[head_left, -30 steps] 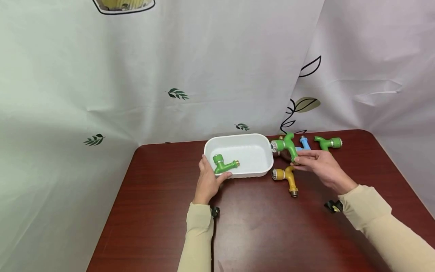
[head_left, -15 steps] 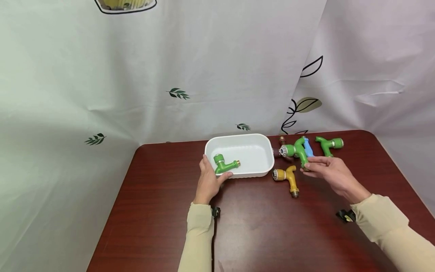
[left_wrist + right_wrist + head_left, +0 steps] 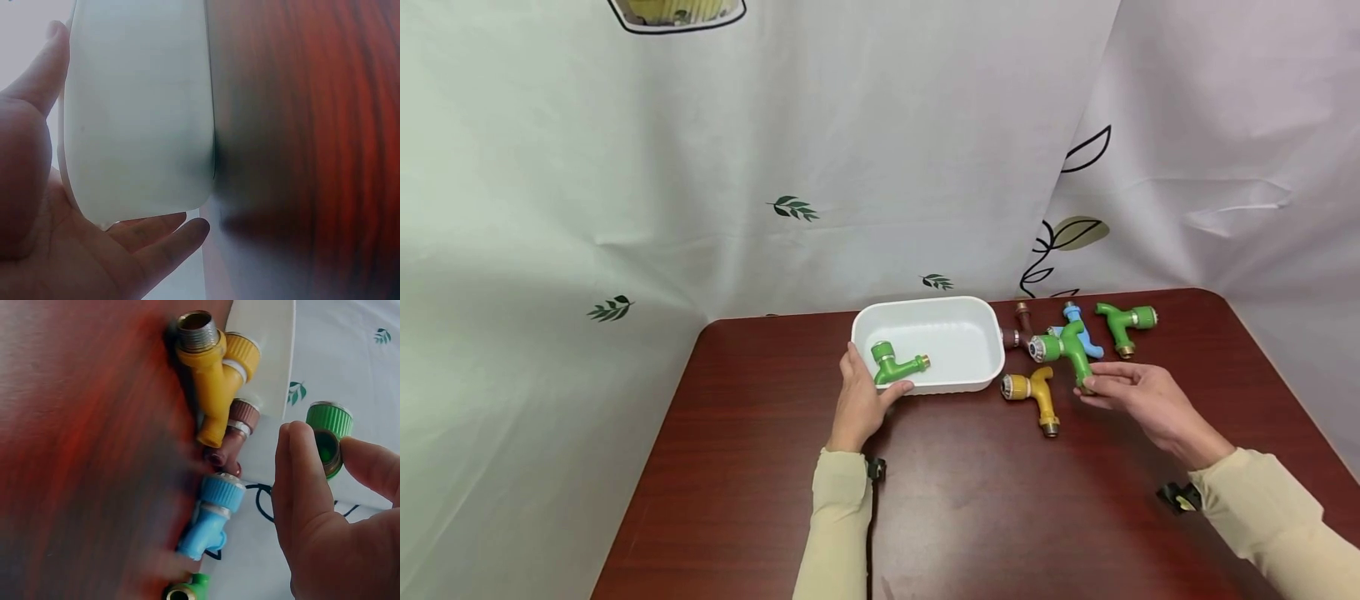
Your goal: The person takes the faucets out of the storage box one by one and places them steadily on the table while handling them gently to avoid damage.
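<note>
My left hand (image 3: 859,404) holds the left front corner of a white plastic tray (image 3: 962,343), thumb along its front side and fingers round the end. Inside the tray's left part lies a green tap (image 3: 897,367) with a brass threaded end. My right hand (image 3: 1153,408) pinches another green tap (image 3: 1063,347) by its threaded end, between thumb and fingers; its ribbed knob points left. In the right wrist view this tap's knob (image 3: 330,419) shows beyond the fingers. A yellow tap (image 3: 1041,398) lies on the table to the left of that hand.
Behind the held tap lie a brown tap (image 3: 1024,318), partly hidden, and a light-blue tap (image 3: 1090,348). Farther right is a third green tap (image 3: 1122,323). The dark red wooden table (image 3: 760,433) meets a white patterned cloth (image 3: 850,150) at the back.
My right hand has moved right and toward me with the green tap, away from the tray, uncovering the brown and blue taps. The left hand and tray have stayed put.
</note>
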`<state>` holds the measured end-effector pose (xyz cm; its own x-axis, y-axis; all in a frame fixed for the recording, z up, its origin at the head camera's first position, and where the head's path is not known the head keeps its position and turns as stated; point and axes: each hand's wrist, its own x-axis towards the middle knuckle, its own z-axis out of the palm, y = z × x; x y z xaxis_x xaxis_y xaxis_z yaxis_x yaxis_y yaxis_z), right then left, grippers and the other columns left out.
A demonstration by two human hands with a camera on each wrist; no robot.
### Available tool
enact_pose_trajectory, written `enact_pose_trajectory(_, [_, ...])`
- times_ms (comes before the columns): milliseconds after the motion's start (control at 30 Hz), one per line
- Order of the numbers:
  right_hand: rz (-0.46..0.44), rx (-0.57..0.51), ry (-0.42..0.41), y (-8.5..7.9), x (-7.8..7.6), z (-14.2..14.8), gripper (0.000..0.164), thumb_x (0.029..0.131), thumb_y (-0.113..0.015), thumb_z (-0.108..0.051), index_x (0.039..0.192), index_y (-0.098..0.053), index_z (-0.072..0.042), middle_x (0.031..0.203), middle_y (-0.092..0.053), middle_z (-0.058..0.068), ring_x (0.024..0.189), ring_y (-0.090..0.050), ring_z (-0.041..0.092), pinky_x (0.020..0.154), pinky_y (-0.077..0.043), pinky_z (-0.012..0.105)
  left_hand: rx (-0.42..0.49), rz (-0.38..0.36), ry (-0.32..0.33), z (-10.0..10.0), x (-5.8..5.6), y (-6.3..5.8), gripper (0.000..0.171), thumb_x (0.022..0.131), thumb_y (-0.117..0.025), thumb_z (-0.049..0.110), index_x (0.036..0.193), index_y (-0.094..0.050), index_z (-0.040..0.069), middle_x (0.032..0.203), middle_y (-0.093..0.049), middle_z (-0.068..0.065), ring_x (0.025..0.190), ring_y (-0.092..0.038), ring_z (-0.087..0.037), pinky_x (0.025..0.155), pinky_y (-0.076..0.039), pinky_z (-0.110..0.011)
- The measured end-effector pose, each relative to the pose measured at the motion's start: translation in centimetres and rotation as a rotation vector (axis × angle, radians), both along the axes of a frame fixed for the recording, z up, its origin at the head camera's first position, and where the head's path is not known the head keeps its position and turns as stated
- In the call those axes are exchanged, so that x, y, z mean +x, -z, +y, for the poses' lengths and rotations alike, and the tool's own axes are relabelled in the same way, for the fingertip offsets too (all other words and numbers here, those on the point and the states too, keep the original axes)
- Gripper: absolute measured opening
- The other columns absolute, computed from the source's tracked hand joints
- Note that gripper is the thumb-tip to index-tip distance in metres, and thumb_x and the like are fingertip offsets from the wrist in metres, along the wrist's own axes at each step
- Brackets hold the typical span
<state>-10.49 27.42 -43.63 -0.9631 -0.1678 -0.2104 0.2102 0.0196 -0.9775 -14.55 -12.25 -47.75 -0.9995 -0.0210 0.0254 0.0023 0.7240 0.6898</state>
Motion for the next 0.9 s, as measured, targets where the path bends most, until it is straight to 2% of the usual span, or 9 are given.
enact_pose_trajectory(233, [-0.009, 0.110, -0.010, 0.6, 0.6, 0.3, 0.057, 0.100, -0.061, -0.006, 0.138, -0.033, 0.028, 0.102, -0.073, 0.002, 0.092, -0.073, 0.012, 0.085, -0.056, 0.033, 0.001, 0.007, -0.001, -0.1, 0.0, 0.0, 0.124, 0.083, -0.078, 0.052, 0.158, 0.002, -0.005, 0.158, -0.017, -0.025, 0.117, -0.054, -0.040, 0.100, -0.045, -0.048])
enact_pose_trajectory(900, [-0.086, 0.137, 0.002, 2.5, 1.9, 1.4, 0.058, 0.102, -0.058, -0.006, 0.140, -0.030, 0.027, 0.108, -0.068, 0.007, 0.093, -0.072, 0.010, 0.086, -0.055, 0.037, 0.004, 0.003, -0.006, 0.0, -0.1, 0.2, 0.123, 0.083, -0.078, 0.052, 0.159, 0.000, -0.005, 0.159, -0.016, -0.025, 0.116, -0.054, -0.041, 0.102, -0.044, -0.048])
